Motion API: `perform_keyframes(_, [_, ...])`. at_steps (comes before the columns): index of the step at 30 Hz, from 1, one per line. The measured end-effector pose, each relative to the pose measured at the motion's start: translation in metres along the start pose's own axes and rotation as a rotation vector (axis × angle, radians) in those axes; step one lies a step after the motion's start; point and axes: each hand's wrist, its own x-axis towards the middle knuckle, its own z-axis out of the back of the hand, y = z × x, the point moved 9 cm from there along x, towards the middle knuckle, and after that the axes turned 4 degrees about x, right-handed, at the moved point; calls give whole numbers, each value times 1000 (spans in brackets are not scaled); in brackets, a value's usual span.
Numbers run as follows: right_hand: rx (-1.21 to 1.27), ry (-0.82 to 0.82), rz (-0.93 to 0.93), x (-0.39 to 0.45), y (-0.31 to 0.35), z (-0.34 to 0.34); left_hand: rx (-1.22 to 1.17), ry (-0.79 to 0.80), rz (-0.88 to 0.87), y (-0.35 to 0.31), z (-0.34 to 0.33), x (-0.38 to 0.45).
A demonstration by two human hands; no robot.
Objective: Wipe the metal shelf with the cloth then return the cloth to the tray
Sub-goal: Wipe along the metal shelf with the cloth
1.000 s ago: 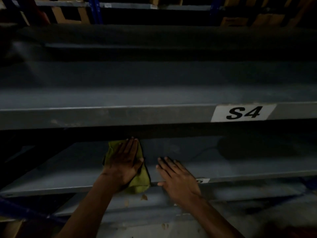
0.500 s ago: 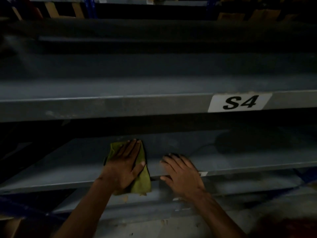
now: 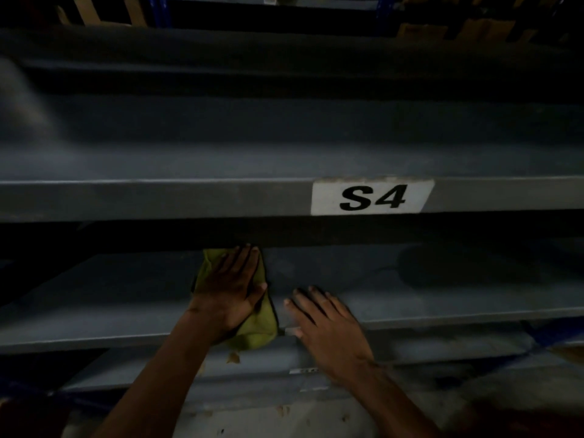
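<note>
A left hand (image 3: pixel 230 292) presses a green cloth (image 3: pixel 256 330) flat under straight fingers, now pushed deeper along the grey metal shelf (image 3: pixel 110 298) than a second ago, while the right hand (image 3: pixel 328 324) rests open just beside it, so wiping continues; no tray shows.

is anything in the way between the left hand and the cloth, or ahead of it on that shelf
Nothing between them: the left hand lies flat on the green cloth. The shelf ahead looks bare, though it darkens toward the back. The right hand rests apart, beside the cloth.
</note>
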Motion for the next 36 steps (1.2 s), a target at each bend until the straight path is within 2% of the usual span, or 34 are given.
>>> perform_keyframes(9, [38,-13,-18,-6,-11,11,-19,-18,-93,-29,8,-19])
perform_keyframes(12, [61,18,-206,-25,-45,12,-33,-47,-108,-23,18,-31])
perform_keyframes(15, [79,45,-336,-50,-76,11,-45,49,-71,-3,5,-27])
perform_keyframes(21, [91,83,-331,-53,-82,10,-31,40,3,-10,0,4])
perform_keyframes(28, [90,73,-285,-52,-82,9,-27,19,-39,-54,-1,24])
perform_keyframes(36, [95,86,-280,-57,-83,8,-48,58,-107,-90,-4,7])
